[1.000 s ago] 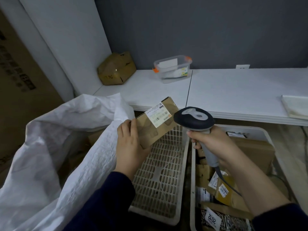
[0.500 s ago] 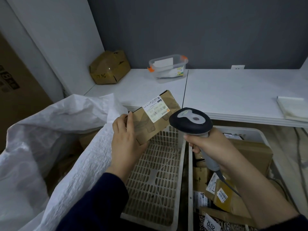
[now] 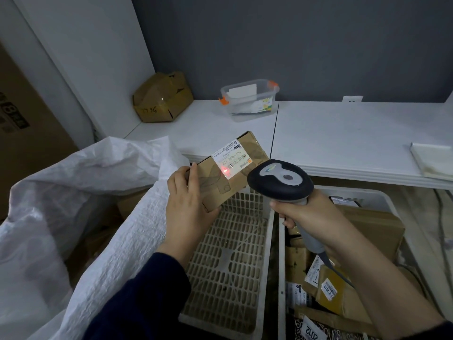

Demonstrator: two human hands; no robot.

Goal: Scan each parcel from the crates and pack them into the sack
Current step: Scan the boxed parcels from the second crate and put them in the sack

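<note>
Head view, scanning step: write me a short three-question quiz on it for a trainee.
1. True or false: a red light spot lies on the label of the parcel held by the left hand.
2. What does the right hand grip? A tape roll; B scanner; C pen.
3. Which crate shows parcels inside, the left crate or the right crate?
Key: 1 true; 2 B; 3 the right crate.
</note>
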